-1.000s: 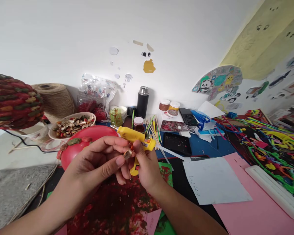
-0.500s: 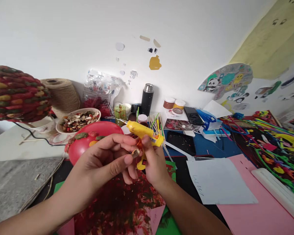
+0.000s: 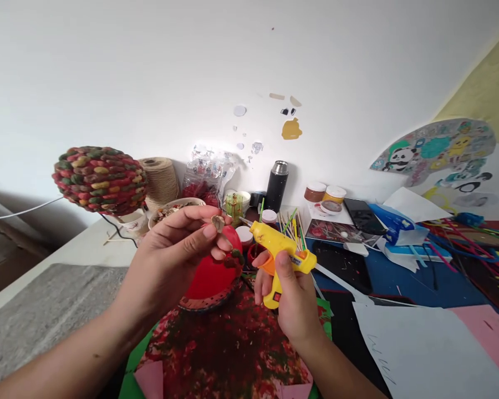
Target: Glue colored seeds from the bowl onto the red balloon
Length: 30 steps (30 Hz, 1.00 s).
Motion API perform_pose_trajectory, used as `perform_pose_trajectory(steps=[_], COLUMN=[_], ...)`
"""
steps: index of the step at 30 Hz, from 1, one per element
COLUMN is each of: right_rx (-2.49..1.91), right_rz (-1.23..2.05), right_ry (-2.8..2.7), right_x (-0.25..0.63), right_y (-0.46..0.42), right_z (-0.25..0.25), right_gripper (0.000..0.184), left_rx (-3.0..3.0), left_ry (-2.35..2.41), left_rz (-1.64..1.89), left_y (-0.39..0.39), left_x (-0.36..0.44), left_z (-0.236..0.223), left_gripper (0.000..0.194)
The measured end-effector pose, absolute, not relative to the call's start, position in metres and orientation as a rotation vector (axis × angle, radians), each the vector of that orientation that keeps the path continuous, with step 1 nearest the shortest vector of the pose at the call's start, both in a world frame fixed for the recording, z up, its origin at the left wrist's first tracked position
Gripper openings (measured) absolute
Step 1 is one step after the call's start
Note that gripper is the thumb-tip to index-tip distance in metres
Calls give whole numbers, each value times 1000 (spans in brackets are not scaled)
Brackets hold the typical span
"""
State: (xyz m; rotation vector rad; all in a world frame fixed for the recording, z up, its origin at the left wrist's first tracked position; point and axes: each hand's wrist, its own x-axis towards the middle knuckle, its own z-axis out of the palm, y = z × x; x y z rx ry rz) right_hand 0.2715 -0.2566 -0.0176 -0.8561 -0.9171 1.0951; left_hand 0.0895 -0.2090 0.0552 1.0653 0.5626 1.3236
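Note:
My left hand pinches a small pale pistachio shell between thumb and fingertips, held up in front of me. To its right, my right hand is wrapped round the handle of a yellow glue gun. The gun's metal nozzle points left and up, a short way from the shell and not touching it. Behind and below my left hand sits a red balloon with several painted shells stuck on it; my fingers hide part of it. A patterned rim shows beneath the balloon.
A paint-stained sheet lies below my hands. At the back stand a shell-covered ball, a twine spool, a bowl of shells, a black flask and paint jars. White paper lies right.
My hands have moved apart: the glue gun is now to the right of the shell, which is raised higher. The view has turned left, showing the whole shell-covered ball.

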Motion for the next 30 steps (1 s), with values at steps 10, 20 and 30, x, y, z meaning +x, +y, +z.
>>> perform_pose_trajectory(steps=[10,20,30], right_rx=[-844,-784,-775], right_rz=[1090,1114,1111], right_ry=[-880,-909,-923], right_x=[276,275,274], right_y=[-255,-259,-259], right_z=[-12,-5,-7], right_gripper=[77,72,72], left_rx=[1285,1231,1259], left_ry=[569,622,567], left_rz=[1066,1305,1179], left_y=[-221,-215,-216], left_x=[96,93,90], left_z=[35,46,40], left_gripper=[12,21,14])
